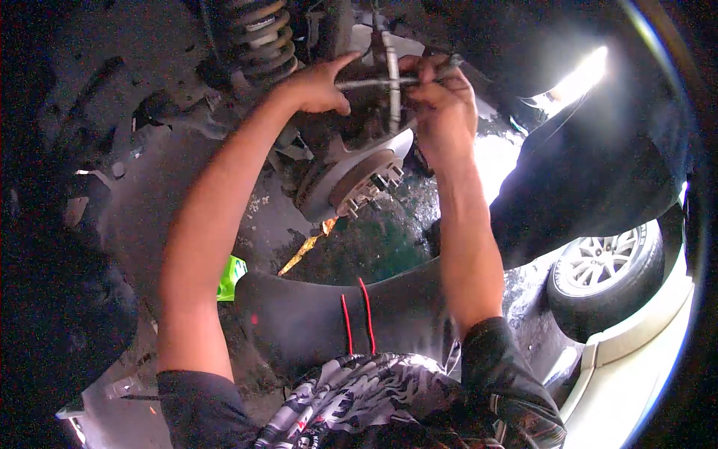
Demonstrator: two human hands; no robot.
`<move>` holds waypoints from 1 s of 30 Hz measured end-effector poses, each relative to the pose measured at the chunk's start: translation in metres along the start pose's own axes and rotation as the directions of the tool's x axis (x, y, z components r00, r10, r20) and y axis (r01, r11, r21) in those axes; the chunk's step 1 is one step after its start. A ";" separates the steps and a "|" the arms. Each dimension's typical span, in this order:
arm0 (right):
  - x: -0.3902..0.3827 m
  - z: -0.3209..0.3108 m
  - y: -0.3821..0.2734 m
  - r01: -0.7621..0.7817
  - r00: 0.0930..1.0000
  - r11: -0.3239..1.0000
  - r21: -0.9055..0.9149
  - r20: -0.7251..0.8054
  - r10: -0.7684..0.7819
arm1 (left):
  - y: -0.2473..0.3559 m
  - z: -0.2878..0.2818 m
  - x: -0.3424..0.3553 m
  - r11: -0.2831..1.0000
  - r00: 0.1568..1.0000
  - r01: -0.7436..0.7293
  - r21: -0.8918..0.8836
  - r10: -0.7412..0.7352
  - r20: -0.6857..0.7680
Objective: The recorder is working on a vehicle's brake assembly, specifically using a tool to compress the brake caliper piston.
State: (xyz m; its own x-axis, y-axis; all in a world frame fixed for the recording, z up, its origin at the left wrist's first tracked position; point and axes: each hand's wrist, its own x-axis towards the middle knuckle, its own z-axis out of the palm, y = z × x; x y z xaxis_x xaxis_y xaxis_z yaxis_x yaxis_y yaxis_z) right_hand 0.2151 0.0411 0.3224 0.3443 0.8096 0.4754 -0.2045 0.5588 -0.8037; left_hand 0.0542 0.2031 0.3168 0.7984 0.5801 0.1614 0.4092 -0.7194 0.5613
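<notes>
My left hand (318, 86) is at the top, beside the coil spring, its index finger and thumb spread apart. Against its palm side ends a slim metal bar-shaped tool (366, 84), which crosses to my right hand (449, 101). The right fingers are closed around that tool, and its thicker dark end sticks out above them. Between my hands a pale hose or cable (393, 82) runs downward, crossing the bar. Below sits a brake disc (325, 183) with a hub (366, 183) and several wheel studs. The exact kind of tool is unclear.
A coil spring (262, 37) stands at upper left. A bright lamp (576, 78) glares at right, next to a dark-clothed shape (576, 172). A removed wheel (606, 273) lies near a pale car body panel (628, 359). A green packet (230, 278) and yellow strip (299, 254) lie below the disc.
</notes>
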 end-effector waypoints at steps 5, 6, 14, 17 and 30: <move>-0.018 -0.024 -0.007 -0.334 0.924 0.800 0.498 0.007 0.382 | 0.004 0.006 0.004 0.990 0.995 0.102 0.097 -0.100 -0.024; -0.022 -0.031 0.000 -0.380 0.891 0.820 0.428 -0.068 0.448 | 0.003 0.004 0.003 0.990 0.995 0.100 0.099 -0.098 -0.026; 0.044 -0.041 -0.001 0.235 0.938 0.328 -0.915 0.302 0.172 | 0.009 0.006 0.000 0.993 0.993 0.105 -0.051 -0.108 -0.048; 0.063 -0.013 -0.021 0.456 0.834 -0.068 -0.888 0.399 0.381 | -0.005 0.008 0.000 0.997 0.985 0.065 0.032 -0.059 -0.160; 0.063 0.010 -0.008 0.545 0.819 -0.416 -0.728 0.357 0.449 | -0.014 -0.013 0.003 0.953 0.997 0.066 -0.296 -0.048 0.066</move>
State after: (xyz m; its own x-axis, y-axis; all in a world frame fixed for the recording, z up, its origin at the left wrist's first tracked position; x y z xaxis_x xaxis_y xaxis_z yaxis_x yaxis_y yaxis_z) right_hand 0.2296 0.0896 0.3622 -0.1369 0.9781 0.1566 0.9398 0.0783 0.3325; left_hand 0.0449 0.2198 0.3201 0.8050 0.5878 0.0805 0.3118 -0.5346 0.7855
